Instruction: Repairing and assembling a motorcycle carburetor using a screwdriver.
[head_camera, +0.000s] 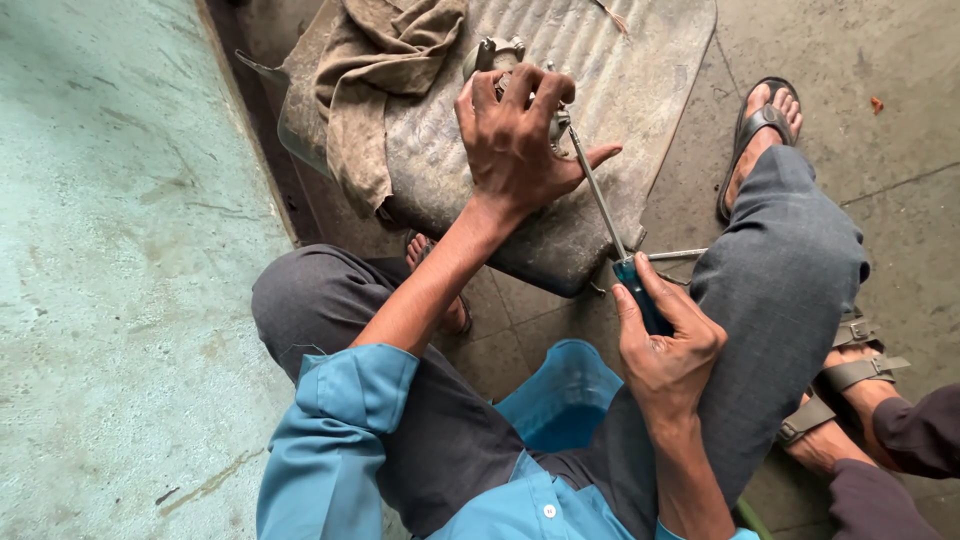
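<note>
Head view, looking down at a person crouched on a concrete floor (900, 120), grey trouser knees spread to either side, blue shirt sleeves rolled. Left hand (515, 135) clamps down over a small metal part (492, 52), dull silver and cast-looking, fingers curled tight around it, thumb stuck out to the side; only the top lugs of the part show above the knuckles. Part sits on the upper middle of a ribbed metal panel (640, 90), grey, dusty, curved at its corners, the ribbing running in fine parallel lines. Right hand (665, 345) is closed in a fist grip on the dark teal handle of a screwdriver (600, 195); handle looks smooth plastic, the shaft thin, straight, bright steel. Shaft runs up and leftward from the handle, tip disappearing under the left hand at the metal part. A second thin metal rod (675, 255) lies just behind the handle, near the right knee. Crumpled rag (375, 90), coarse, brown-grey, greasy, drapes over the panel's left edge. Pale green painted slab (110, 270), worn and scuffed, fills the left side. Black sandal (750, 125) on the foot beyond the knee. Another person's sandalled foot (850, 385) sits at the lower right.
</note>
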